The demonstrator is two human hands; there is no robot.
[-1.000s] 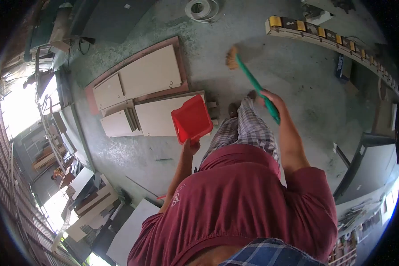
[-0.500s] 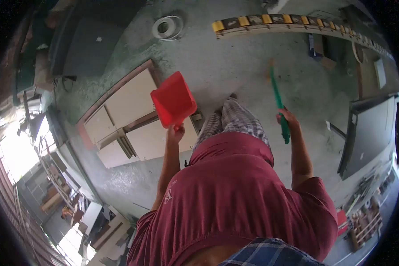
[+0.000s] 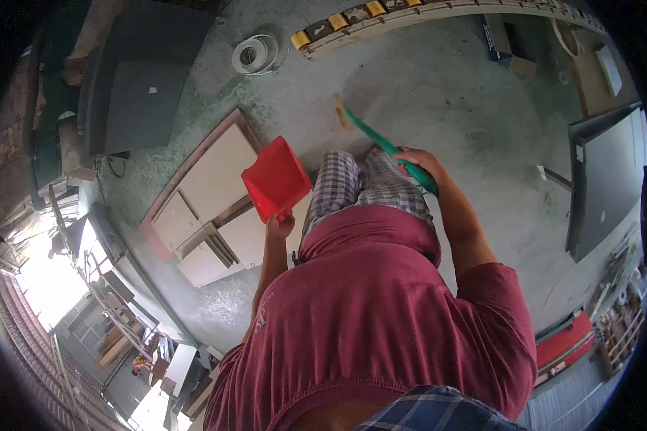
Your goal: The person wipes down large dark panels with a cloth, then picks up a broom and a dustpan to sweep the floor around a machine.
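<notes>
Right hand (image 3: 418,161): fingers wrapped around the green handle (image 3: 374,134) of a brush, the butt of the handle jutting out past the wrist
Brush head (image 3: 342,113): tan bristles, a little blurred, at the far end of the handle, up and to the left of the fist; whether they touch the floor I cannot tell
Left hand (image 3: 280,225): fingers closed about the short grip of a red dustpan (image 3: 276,176), thumb side partly hidden
Dustpan: off the floor, its open mouth turned away from the hand, its inside facing the camera, well apart from the brush head
Clothes: maroon shirt (image 3: 381,309) and checked trousers (image 3: 338,183), the legs between the two hands
Pale panels (image 3: 219,167): laid on the floor beyond the dustpan, which overlaps them in the view, with narrow strips (image 3: 221,246) stacked among them
Floor (image 3: 424,90): grey-green and scuffed
Coil (image 3: 254,54): white, lying on the floor near one end of a rail (image 3: 410,17) with yellow rollers
Carton (image 3: 521,66): near the rail, over on the right
Edges: dark sheets (image 3: 144,104) at upper left, a grey panel (image 3: 607,187) leaning at right, a red object (image 3: 564,341) at lower right
</notes>
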